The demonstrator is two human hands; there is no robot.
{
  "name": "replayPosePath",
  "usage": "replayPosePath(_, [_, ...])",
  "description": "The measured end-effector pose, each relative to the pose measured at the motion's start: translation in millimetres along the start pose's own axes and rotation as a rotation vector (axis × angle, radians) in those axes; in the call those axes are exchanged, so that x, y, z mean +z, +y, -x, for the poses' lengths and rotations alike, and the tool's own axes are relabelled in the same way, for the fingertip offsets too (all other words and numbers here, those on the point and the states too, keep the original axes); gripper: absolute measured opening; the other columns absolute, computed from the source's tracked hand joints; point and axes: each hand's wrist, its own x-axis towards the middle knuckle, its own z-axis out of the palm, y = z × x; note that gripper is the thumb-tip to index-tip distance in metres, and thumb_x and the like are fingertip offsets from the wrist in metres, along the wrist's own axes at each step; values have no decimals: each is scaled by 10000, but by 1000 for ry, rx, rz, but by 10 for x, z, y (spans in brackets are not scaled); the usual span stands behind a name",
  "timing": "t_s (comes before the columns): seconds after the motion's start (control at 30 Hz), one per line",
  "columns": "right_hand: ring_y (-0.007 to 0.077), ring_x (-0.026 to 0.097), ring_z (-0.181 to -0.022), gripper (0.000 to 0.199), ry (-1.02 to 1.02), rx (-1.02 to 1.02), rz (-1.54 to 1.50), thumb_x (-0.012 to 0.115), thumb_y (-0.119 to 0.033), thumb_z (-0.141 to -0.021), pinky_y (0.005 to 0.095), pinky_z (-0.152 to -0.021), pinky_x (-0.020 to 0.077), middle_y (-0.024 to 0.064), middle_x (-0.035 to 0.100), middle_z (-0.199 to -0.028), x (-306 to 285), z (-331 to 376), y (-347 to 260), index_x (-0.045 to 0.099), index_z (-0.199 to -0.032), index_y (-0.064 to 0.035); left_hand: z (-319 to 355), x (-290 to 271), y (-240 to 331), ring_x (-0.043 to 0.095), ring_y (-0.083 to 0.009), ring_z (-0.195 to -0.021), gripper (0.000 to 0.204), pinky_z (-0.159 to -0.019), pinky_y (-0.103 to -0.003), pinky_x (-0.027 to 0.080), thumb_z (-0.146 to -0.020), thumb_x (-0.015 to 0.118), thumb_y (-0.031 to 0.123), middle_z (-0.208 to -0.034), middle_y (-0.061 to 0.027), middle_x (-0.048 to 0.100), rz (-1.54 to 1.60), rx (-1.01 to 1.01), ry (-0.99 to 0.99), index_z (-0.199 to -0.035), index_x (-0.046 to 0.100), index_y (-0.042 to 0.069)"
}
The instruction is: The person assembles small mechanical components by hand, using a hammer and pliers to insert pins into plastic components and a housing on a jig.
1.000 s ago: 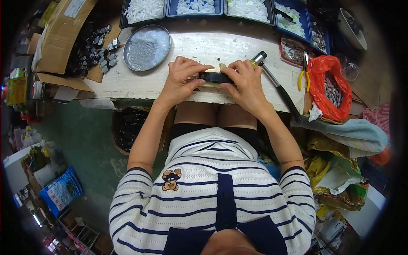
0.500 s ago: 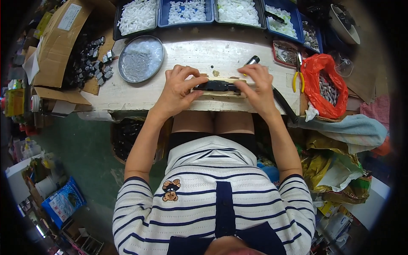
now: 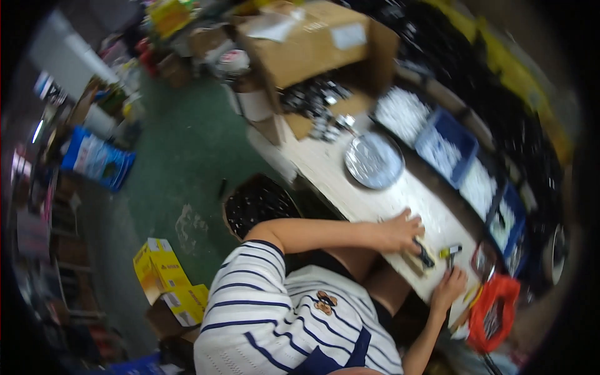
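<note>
A narrow black part (image 3: 426, 256) lies on a pale wooden block (image 3: 414, 265) near the front edge of the workbench. My left hand (image 3: 399, 232) is at the part's left end, fingers bent around that end; motion blur softens the grip. To the right, my right hand (image 3: 450, 289) is closed on the handle of what looks like a hammer (image 3: 451, 251), its head dark and yellow-green. The hammer head rests apart from the black part, on its far right side.
A round metal tray (image 3: 375, 161) with clear bagged material sits on the bench (image 3: 340, 187). Blue bins (image 3: 447, 149) of white pieces line the far edge. An open carton (image 3: 306, 53) and dark metallic parts (image 3: 322, 103) are at the left end, a red bag (image 3: 494, 312) at the right.
The view has swung to the left, showing more green floor. My right hand has left the black part and moved to the hammer handle. My left hand stays by the part.
</note>
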Motion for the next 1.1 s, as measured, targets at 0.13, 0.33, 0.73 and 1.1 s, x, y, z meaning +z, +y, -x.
replayPosePath(0.13, [345, 475, -845, 232, -46, -55, -194, 493, -19, -798, 419, -688, 371, 167, 474, -911, -62, -22, 69, 492, -1023, 36, 23, -181, 247, 423, -273, -966, 227, -768, -462, 337, -781, 480, 183, -985, -108, 470, -133, -76, -180, -963, 600, 242])
replayPosePath(0.33, [341, 466, -726, 157, -117, -69, -562, 450, 18, -825, 363, -650, 390, 174, 436, -808, -513, 1, -58, 481, -970, 70, -142, -226, 325, 429, -281, -965, 205, -780, -478, 338, -800, 473, 209, -955, -120, 474, -135, -77, -268, -956, 607, 220])
replayPosePath(0.73, [326, 561, -640, 238, -146, -179, -320, 531, -131, -826, 399, -544, 449, 111, 574, -778, -589, -179, -571, 516, -1060, -86, -88, -405, 67, 456, -249, -873, 487, -710, -364, 318, -692, 517, -13, -954, -100, 486, -229, -100, -278, -1096, 587, 250])
replayPosePath(1.1, [297, 555, -560, 218, -235, -133, -122, 530, -140, -823, 376, -482, 440, 94, 543, -699, -748, -103, -546, 524, -1036, -95, -183, -284, 138, 442, -218, -908, 444, -719, -344, 334, -711, 526, 18, -970, -74, 477, -223, -4, -376, -1117, 573, 191])
